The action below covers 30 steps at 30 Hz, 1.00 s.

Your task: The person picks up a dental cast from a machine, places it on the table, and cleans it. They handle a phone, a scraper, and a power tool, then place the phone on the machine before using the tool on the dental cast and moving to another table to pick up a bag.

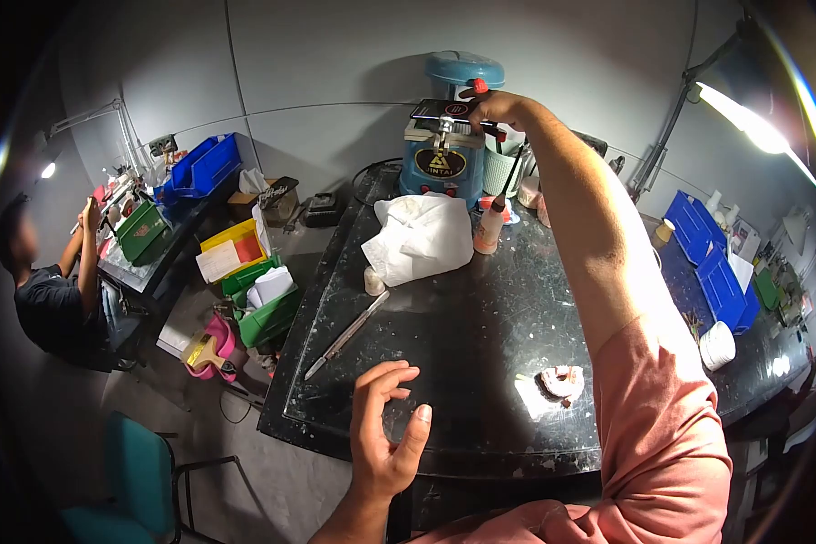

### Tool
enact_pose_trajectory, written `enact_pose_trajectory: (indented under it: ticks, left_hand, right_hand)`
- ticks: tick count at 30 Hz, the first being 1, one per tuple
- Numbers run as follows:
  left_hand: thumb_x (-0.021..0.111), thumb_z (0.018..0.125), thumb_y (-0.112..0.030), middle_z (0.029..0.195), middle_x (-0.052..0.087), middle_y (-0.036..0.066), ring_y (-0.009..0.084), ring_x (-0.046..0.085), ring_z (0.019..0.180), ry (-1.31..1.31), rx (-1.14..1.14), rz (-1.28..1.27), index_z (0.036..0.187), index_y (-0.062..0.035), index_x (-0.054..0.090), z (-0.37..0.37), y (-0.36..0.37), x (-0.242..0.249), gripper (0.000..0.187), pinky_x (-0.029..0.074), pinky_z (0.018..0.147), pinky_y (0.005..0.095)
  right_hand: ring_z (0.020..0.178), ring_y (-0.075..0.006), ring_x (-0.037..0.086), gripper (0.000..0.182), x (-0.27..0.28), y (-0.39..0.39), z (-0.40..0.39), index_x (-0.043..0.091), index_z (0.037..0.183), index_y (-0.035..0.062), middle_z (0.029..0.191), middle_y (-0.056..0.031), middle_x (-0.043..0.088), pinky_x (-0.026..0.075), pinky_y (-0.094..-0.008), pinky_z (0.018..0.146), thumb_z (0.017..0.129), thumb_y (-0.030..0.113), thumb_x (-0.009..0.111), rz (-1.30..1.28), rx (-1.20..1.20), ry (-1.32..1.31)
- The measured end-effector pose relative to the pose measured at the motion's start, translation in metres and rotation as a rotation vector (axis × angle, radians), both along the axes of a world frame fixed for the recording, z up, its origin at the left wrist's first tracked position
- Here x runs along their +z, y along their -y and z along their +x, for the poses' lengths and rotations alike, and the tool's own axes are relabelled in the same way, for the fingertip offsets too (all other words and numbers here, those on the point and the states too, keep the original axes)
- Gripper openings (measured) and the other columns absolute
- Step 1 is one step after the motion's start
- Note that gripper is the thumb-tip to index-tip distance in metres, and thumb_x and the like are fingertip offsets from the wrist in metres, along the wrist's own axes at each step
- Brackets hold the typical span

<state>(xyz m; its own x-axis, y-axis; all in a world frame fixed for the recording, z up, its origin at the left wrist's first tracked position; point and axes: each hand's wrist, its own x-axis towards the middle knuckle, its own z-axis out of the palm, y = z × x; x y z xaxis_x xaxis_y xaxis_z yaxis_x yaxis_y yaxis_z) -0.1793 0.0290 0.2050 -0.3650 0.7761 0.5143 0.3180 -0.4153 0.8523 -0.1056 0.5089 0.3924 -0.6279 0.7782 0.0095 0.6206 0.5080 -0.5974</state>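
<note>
My right hand [497, 107] reaches to the back of the black table, at the top of the blue JINTAI machine [442, 163]. Its fingers are bent round something dark with red parts, too small to name. Above the table's front edge my left hand [388, 431] is raised with its fingers curved and apart, holding nothing. A dental model [562, 383] lies on the right front of the table. To the left is a metal knife-like tool [346, 335]. A crumpled white cloth [422, 238] lies before the machine, beside a small bottle [489, 228].
Blue bins [725, 288] and a white cup [717, 345] stand on the right, under a lit lamp [743, 118]. At the left are green and yellow bins [231, 254], a teal chair [140, 467] and another person [54, 304] at a bench.
</note>
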Motion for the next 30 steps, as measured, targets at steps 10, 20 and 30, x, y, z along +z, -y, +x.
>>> enact_pose_trajectory:
  ticks: [10, 20, 30]
  left_hand:
    - [0.063, 0.088, -0.019, 0.128, 0.051, 0.017, 0.0206, 0.053, 0.11, -0.042, 0.004, -0.061, 0.12, 0.0025, 0.057, 0.004, -0.003, 0.004, 0.039, 0.046, 0.087, 0.0317]
    - [0.062, 0.09, -0.013, 0.124, 0.054, 0.015, 0.021, 0.054, 0.108, 0.044, 0.058, -0.029, 0.118, 0.0014, 0.057, 0.002, -0.008, -0.001, 0.032, 0.049, 0.084, 0.0308]
    - [0.05, 0.096, -0.004, 0.123, 0.054, 0.012, 0.0188, 0.054, 0.111, -0.093, 0.169, -0.015, 0.113, 0.0027, 0.059, 0.006, -0.002, -0.003, 0.02, 0.044, 0.096, 0.0331]
  right_hand:
    - [0.111, -0.0253, 0.058, 0.073, -0.014, -0.026, -0.01, 0.056, 0.137, 0.024, 0.124, -0.0135, 0.062, 0.05, -0.042, 0.087, 0.065, 0.022, 0.071, 0.077, 0.083, 0.088]
    - [0.13, -0.0316, 0.047, 0.092, -0.001, -0.032, -0.002, 0.046, 0.143, 0.0015, 0.144, -0.02, 0.049, 0.038, -0.041, 0.108, 0.061, 0.029, 0.079, 0.195, 0.118, 0.315]
    - [0.132, -0.0325, 0.047, 0.077, 0.027, 0.114, 0.151, 0.045, 0.142, 0.0014, 0.144, -0.0178, 0.049, 0.039, -0.0394, 0.11, 0.081, 0.041, 0.07, 0.753, -0.007, 0.339]
